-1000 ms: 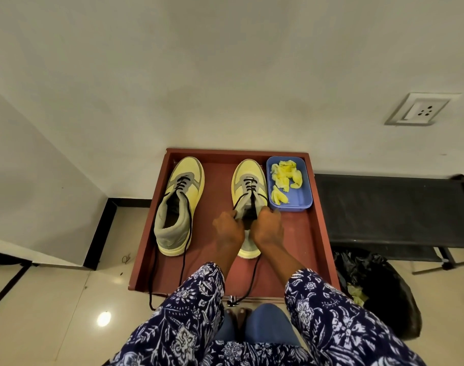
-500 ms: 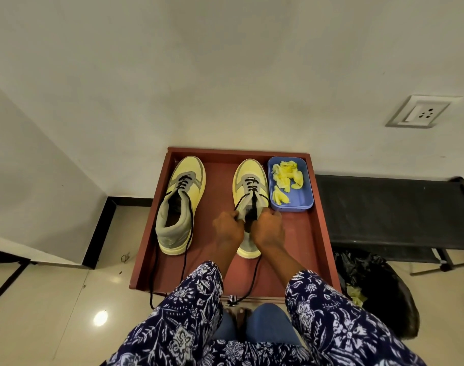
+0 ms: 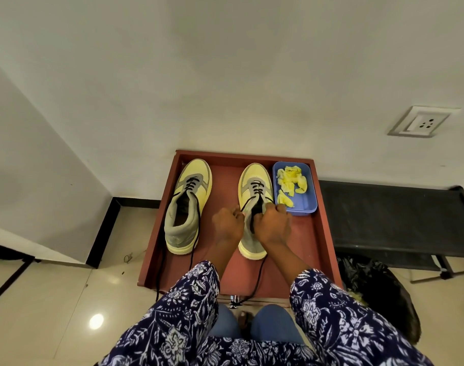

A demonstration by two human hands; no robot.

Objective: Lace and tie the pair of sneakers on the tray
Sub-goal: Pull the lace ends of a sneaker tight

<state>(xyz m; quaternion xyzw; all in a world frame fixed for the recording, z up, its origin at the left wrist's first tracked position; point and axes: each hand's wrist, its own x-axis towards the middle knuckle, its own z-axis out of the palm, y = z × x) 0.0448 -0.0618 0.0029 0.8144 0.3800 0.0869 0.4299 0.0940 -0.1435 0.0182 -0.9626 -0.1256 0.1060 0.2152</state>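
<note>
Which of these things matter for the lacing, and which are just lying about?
Job:
right sneaker, both hands at its laces: left hand, right hand
left sneaker, laces loose
tray

Lying about:
blue tub of yellow scraps
black bench
black bag
wall socket

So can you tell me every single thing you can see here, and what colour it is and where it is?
tray: one, reddish brown, on the floor against the wall.
left sneaker: one, yellow and grey, left side of the tray, black laces loose and trailing over the tray's near edge.
right sneaker: one, yellow and grey, middle of the tray, black lace being handled.
blue container: one, far right corner of the tray.
yellow scraps: several, crumpled, inside the container.
black bench: one, right of the tray.
black bag: one, under the bench.
wall socket: one, white, upper right.
left hand: one, grips the lace.
right hand: one, grips the lace.
</note>
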